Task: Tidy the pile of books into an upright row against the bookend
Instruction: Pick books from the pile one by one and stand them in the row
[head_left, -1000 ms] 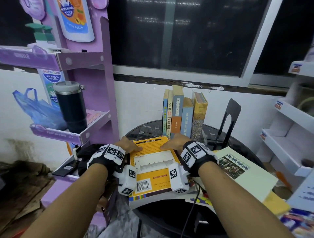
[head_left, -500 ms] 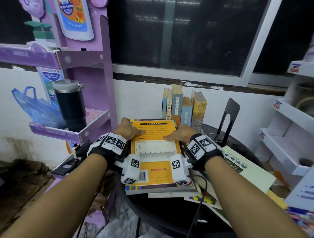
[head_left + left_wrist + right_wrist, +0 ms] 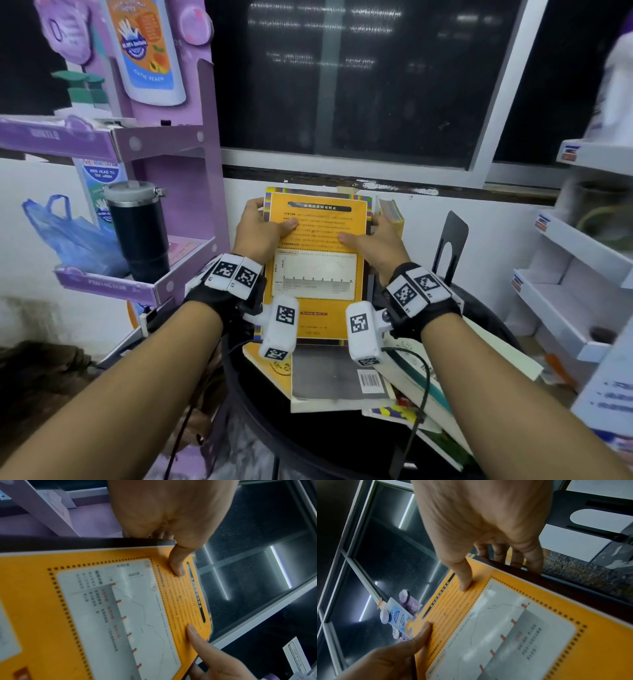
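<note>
Book-raising step: large orange-covered paperback book (image 3: 317,263) being held clear above flat pile of books (image 3: 342,383) on round black tabletop (image 3: 308,442), left hand (image 3: 258,228) and right hand (image 3: 375,236) clamping opposite edges, thumbs pressing cover; keeping it vertical, lowering spine-out toward black metal bookend (image 3: 452,240).

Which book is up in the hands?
The orange book, gripped by the left hand and right hand. The other books lie flat in the pile below.
</note>
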`<state>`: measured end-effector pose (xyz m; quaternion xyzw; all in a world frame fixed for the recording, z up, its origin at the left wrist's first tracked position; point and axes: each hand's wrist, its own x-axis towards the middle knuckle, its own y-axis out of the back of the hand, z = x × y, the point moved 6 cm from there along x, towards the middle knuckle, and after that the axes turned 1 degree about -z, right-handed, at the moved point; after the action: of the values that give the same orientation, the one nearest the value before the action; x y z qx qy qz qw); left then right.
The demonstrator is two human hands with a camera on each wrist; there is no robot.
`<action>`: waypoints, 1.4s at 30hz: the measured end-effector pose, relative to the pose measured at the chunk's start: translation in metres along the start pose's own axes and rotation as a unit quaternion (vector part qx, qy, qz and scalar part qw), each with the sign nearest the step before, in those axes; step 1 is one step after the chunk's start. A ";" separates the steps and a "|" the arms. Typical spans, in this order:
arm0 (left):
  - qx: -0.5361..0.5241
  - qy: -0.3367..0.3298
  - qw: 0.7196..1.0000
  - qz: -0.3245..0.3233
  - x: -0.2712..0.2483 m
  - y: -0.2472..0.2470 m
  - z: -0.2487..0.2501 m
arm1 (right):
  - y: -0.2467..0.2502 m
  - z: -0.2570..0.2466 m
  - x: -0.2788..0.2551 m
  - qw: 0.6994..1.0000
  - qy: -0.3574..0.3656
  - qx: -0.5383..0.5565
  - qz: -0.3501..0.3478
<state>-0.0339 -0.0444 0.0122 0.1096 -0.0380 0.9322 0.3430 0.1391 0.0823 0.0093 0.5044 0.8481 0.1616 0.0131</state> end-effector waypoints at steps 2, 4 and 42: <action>-0.018 -0.013 1.000 -0.007 -0.006 -0.002 0.001 | 0.002 0.002 -0.004 1.000 0.006 0.008 0.002; -0.021 -0.028 0.999 -0.012 -0.010 -0.003 -0.002 | 0.004 0.006 -0.006 1.000 0.007 0.018 0.010; -0.075 -0.095 0.988 -0.100 0.003 -0.051 0.046 | 0.052 -0.093 -0.057 0.968 0.207 -0.137 -0.023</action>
<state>0.0048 -0.0103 0.0574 0.1748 -0.1293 0.8729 0.4368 0.1939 0.0314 0.1040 0.4337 0.8134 0.3772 -0.0900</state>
